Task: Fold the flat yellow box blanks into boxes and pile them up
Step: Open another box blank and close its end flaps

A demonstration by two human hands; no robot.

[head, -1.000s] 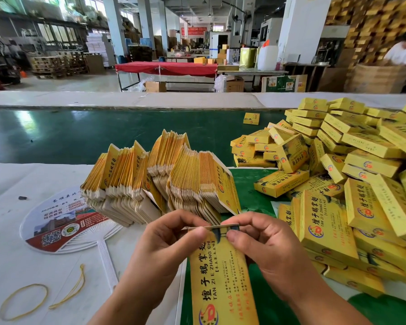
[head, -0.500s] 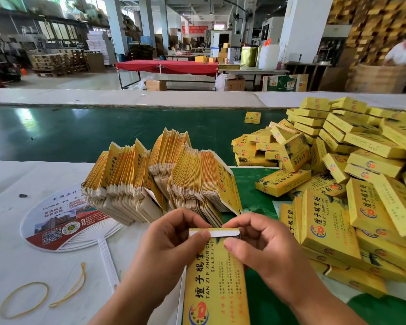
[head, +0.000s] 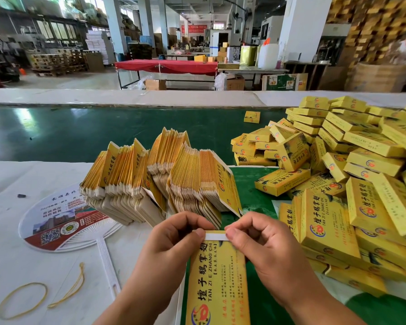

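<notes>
Both hands meet at the far end of one yellow box blank [head: 218, 277], which lies lengthwise toward the viewer at the near edge of the worktop [head: 14, 259]. The left hand [head: 171, 242] pinches the left corner of the blank's white end flap [head: 215, 236] between thumb and forefinger, and the right hand [head: 260, 242] pinches the right corner the same way, the other fingers curled in. Just beyond the hands stands a fanned stack of flat blanks [head: 159, 179], leaning on edge. To the right a loose pile of folded boxes [head: 352, 184] spreads over the green surface, with one small box [head: 252, 117] lying apart from it. On the left lie a printed hand fan [head: 63, 221] and two rubber bands [head: 21, 301].
</notes>
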